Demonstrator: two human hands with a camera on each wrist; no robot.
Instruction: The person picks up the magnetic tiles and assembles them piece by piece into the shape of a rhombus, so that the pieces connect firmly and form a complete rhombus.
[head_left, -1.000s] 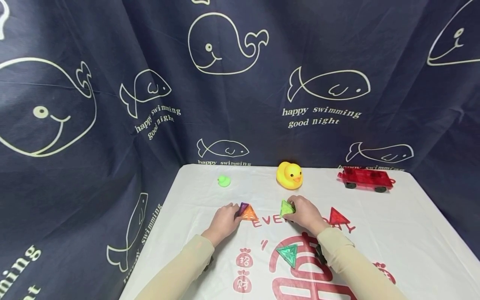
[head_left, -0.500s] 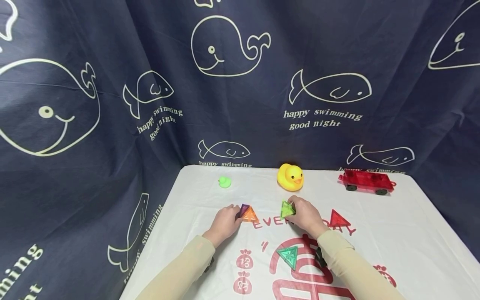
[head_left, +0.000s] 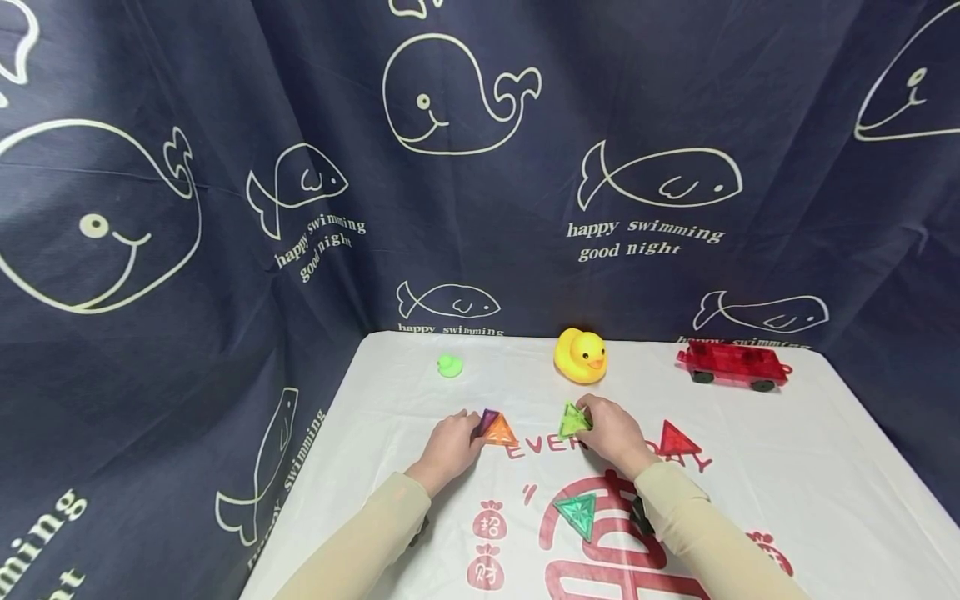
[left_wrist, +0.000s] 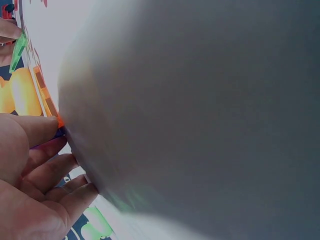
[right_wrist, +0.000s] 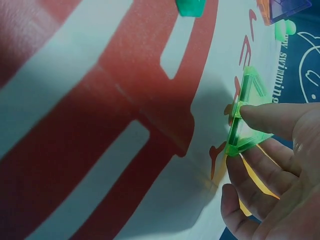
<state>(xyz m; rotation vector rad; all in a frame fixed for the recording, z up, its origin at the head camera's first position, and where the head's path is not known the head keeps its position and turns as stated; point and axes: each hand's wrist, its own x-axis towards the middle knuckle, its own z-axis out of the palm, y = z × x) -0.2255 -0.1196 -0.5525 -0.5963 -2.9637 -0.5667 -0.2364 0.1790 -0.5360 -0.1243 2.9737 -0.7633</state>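
Note:
My left hand [head_left: 450, 446] pinches a purple translucent triangle tile [head_left: 488, 420], low at the table's left middle. An orange triangle tile [head_left: 499, 431] adjoins its right side, and the two look joined edge to edge. In the left wrist view the thumb lies by the orange tile [left_wrist: 46, 97], with the purple one mostly hidden by fingers. Across a gap to the right, my right hand [head_left: 617, 432] holds a light green triangle tile [head_left: 572, 422] raised on edge. The right wrist view has thumb and fingertips gripping this green tile [right_wrist: 253, 97] from both sides.
A teal triangle tile [head_left: 577, 514] lies nearer the front, and a red one [head_left: 677, 439] is right of the right hand. Along the back stand a small green duck [head_left: 450, 365], a yellow duck [head_left: 580, 357] and a red wheeled car [head_left: 735, 364], before a dark blue curtain [head_left: 480, 217].
The light green tile has turned slightly in the right hand. Both hands otherwise keep their places and grips, while the head view has shifted a little.

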